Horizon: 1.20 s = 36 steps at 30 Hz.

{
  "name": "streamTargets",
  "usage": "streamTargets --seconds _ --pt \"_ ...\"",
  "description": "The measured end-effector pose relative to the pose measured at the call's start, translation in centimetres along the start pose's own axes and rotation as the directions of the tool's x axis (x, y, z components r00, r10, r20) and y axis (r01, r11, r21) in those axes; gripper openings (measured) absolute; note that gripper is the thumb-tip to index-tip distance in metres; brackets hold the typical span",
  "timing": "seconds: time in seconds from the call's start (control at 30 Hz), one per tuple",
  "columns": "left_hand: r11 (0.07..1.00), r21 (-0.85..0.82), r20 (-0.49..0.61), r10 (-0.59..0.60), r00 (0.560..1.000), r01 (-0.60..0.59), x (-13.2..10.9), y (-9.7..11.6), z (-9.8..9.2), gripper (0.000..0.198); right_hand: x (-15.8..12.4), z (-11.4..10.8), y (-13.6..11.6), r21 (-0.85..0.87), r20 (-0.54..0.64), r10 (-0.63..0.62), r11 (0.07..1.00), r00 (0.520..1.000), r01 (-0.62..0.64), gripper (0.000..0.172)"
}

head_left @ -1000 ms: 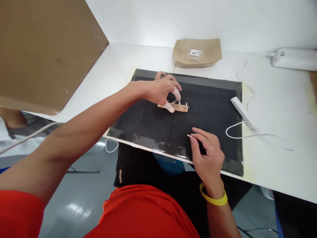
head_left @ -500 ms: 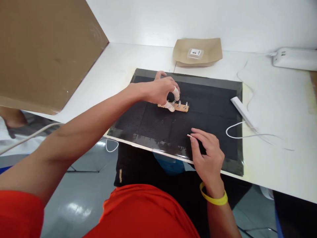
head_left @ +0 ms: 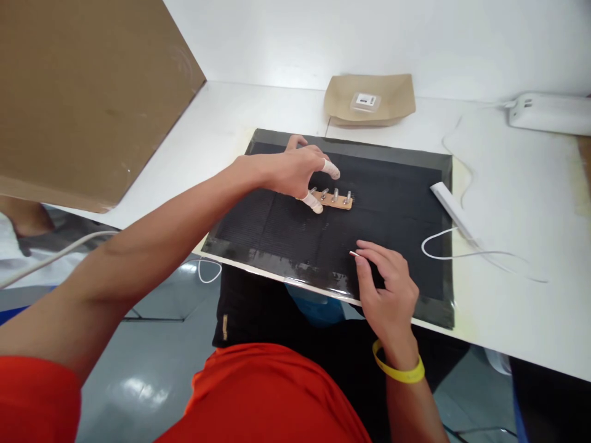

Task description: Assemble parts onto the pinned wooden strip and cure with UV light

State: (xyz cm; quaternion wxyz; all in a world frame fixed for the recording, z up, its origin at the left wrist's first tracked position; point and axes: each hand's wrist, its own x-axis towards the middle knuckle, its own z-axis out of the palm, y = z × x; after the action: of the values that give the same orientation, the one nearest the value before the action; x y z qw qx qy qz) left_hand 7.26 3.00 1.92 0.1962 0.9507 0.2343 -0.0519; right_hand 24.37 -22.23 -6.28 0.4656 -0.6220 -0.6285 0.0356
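Note:
A small light wooden strip (head_left: 340,203) with several short, clear or metallic upright pieces lies on the black mat (head_left: 286,234). Over its left end hovers my left hand (head_left: 300,171), thumb and forefinger spread apart, both in white finger covers; part of the strip is hidden beneath it. Low on the mat, my right hand (head_left: 388,277) pinches a tiny thin piece with a pale, reddish tip (head_left: 353,253) between thumb and forefinger. Most of that piece is hidden by the fingers, so its kind is unclear.
Behind the mat stands a brown paper tray (head_left: 341,114) holding a small clear labelled box (head_left: 365,102). A white bar with a cable (head_left: 452,209) lies across the mat's right edge. A power strip (head_left: 549,114) sits back right; a cardboard panel (head_left: 92,92) rises at left.
My left thumb and forefinger have opened wider and come away from the upright pieces on the strip. The right hand stays in place with its pinch.

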Motion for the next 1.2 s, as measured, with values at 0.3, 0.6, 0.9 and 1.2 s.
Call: streamTargets --seconds 0.3,0.6,0.9,1.2 --pt "1.000 0.025 0.019 -0.005 1.000 0.004 0.2 0.0 0.1 0.063 0.0 -0.1 0.1 0.001 0.001 -0.007 1.000 1.000 0.007 0.013" --pt "0.997 0.000 -0.127 0.074 0.989 -0.074 -1.6 0.5 -0.4 0.045 0.0 0.0 0.1 -0.001 0.001 0.009 1.000 1.000 -0.009 0.012" --pt "0.996 0.057 -0.203 0.075 0.976 -0.064 -3.0 0.8 1.8 0.038 0.0 -0.1 0.0 0.008 0.011 0.008 1.000 1.000 -0.008 0.013" --pt "0.994 0.081 -0.196 0.081 0.977 -0.066 -3.2 0.9 2.0 0.031 0.0 0.0 0.0 0.007 0.001 0.000 1.000 1.000 0.000 0.014"
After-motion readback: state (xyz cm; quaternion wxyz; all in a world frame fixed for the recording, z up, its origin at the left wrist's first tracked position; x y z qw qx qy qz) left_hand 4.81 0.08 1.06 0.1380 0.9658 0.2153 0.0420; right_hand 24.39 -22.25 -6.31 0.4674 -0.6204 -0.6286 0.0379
